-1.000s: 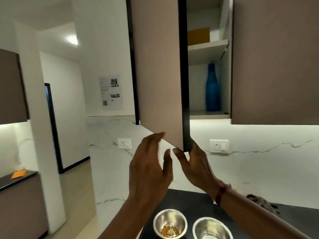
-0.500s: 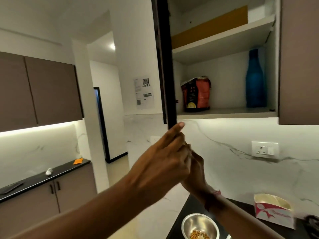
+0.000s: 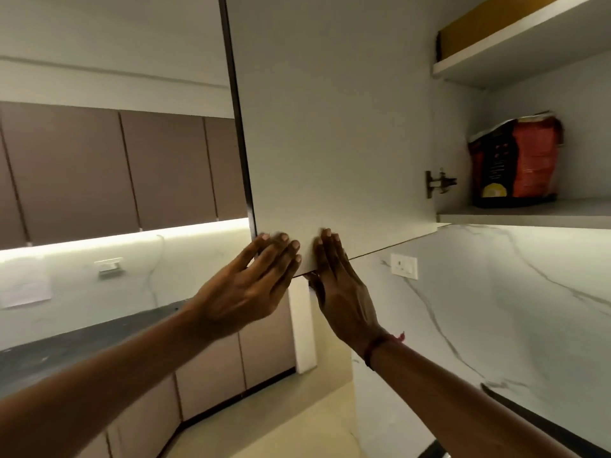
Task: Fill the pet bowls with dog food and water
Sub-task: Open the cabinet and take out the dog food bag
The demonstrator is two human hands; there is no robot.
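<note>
A red and black dog food bag (image 3: 515, 160) stands upright on the lower shelf (image 3: 529, 217) of the wall cupboard at the right. The cupboard door (image 3: 330, 127) is swung wide, its pale inner face toward me. My left hand (image 3: 251, 285) lies flat with fingers spread against the door's lower left corner. My right hand (image 3: 340, 285) presses flat on the door's bottom edge just beside it. Neither hand holds anything. The pet bowls and the blue bottle are out of view.
A yellow-brown box (image 3: 489, 24) lies on the upper shelf. A door hinge (image 3: 438, 184) sits at the cupboard side. A wall socket (image 3: 404, 266) is on the marble backsplash. The black countertop edge (image 3: 529, 414) runs lower right; brown cabinets (image 3: 132, 173) line the left wall.
The door has swung from half closed to wide open, pushed left by both hands. My view turned left and up, so the bowls and blue bottle dropped out of sight.
</note>
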